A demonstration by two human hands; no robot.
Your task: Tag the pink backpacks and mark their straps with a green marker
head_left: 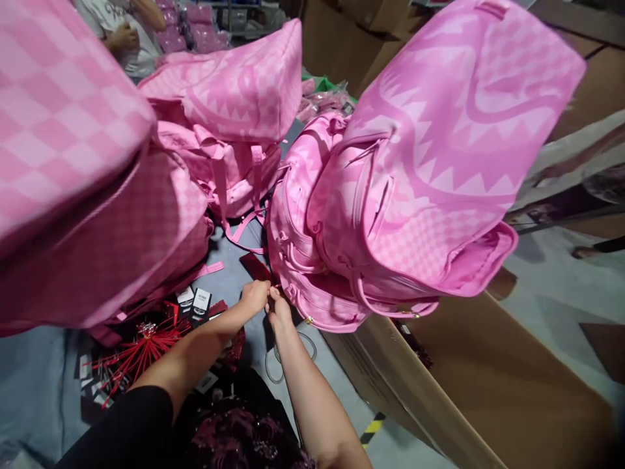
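Note:
My left hand and my right hand meet fingertip to fingertip, both pinched closed, beside the lower edge of a stack of pink backpacks. Whatever thin thing is between the fingers is too small to make out. A dark red card-like tag shows just beyond the fingertips; I cannot tell whether either hand grips it. Left of my forearms lies a pile of black hang tags with white labels, and a bundle of red cords fans out over them.
A large checkered pink backpack looms at left, with another pink backpack behind it. An open cardboard box stands at right below the stack. Wrapped pink goods and a person's hand are at the back.

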